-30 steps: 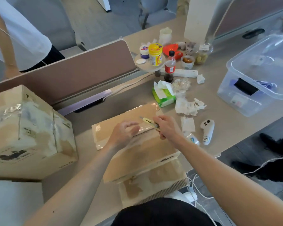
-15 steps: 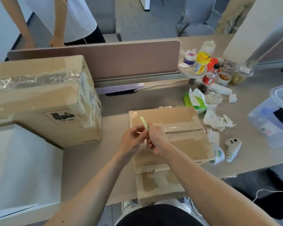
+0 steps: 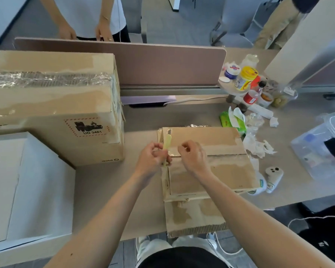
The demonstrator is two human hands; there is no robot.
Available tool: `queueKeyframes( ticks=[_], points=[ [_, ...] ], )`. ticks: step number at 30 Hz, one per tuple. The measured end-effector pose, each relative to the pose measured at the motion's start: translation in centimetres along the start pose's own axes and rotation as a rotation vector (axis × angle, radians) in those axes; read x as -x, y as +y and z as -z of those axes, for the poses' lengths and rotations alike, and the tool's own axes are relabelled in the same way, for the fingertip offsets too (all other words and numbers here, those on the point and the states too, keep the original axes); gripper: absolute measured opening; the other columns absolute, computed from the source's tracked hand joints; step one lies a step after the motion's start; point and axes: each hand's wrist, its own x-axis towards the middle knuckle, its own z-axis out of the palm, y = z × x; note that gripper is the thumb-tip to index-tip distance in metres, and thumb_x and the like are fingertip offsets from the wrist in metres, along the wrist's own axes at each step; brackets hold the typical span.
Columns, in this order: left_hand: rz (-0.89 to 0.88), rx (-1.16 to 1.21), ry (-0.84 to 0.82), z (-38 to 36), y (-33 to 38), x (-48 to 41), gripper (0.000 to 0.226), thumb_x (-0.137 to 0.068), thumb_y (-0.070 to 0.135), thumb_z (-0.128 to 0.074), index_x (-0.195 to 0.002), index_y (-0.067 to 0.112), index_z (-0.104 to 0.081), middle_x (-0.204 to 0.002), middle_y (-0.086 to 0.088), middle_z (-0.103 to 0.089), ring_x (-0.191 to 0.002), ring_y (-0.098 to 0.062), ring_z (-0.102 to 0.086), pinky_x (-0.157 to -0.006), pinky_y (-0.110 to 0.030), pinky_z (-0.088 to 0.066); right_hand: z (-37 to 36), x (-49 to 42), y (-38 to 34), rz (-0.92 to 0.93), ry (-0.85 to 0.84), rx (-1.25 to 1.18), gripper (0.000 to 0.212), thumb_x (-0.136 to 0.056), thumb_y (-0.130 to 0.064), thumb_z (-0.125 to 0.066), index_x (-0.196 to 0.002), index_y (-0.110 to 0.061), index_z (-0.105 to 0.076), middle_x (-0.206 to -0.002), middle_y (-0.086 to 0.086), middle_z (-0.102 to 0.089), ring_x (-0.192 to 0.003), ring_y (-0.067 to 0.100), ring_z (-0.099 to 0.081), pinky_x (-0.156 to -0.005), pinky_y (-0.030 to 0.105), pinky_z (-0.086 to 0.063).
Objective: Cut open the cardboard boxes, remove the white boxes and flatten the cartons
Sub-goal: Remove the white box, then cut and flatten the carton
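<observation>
Yellow cutter (image 3: 167, 145) upright over the taped carton (image 3: 217, 171).
Left hand (image 3: 152, 159) grip pinches the cutter, blade toward 12 o'clock; right hand (image 3: 192, 157) at its 3 o'clock, fingers curled, contents unclear; carton lies flat on the bench (image 3: 104, 180).

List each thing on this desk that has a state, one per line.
large cardboard box: taped shut, upright
small carton: lying flat, tape across seam
utility knife: gripped by left hand
left hand: grips knife
right hand: fingers curled, nothing visible held
white box: closed
tissue pack: open, tissue sticking out
</observation>
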Motion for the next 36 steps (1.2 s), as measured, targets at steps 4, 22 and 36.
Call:
queueKeyframes(
  ticks=[4,22,36],
  points=[
    [0.069,-0.21,0.185,2.2,-1.1,-0.3,0.016,-0.1,0.01,-0.055,-0.111,0.02,-0.058,-0.072,-0.006,-0.067,-0.054,-0.014,-0.059,-0.053,-0.026,-0.051,0.3,0.4,3.5,0.157,-0.066,0.396,0.052,-0.092,-0.049,-0.05,-0.142,-0.036,-0.042,-0.156,-0.003,-0.03,-0.145,0.024,-0.022,-0.114,0.048,-0.02],
    [-0.033,-0.426,0.253,1.5,-3.9,1.2,0.014,-0.096,0.016,-0.057,-0.088,0.025,-0.065,-0.062,0.003,-0.059,-0.042,-0.011,-0.045,-0.038,-0.027,-0.038,-1.5,1.1,6.4,0.121,-0.153,0.565,0.067,-0.096,-0.066,-0.025,-0.155,-0.041,-0.006,-0.165,-0.005,0.007,-0.152,0.023,0.008,-0.121,0.052,0.003],
    [-0.068,-0.511,0.234,2.1,-4.5,0.6,0.018,-0.08,0.033,-0.056,-0.089,0.024,-0.068,-0.059,0.008,-0.06,-0.054,-0.013,-0.05,-0.053,-0.029,-0.039,2.1,1.3,9.8,0.385,-0.412,0.704,0.121,-0.061,-0.093,-0.049,-0.154,-0.043,0.01,-0.161,-0.005,0.027,-0.149,0.02,0.022,-0.118,0.056,0.013]
  ],
)
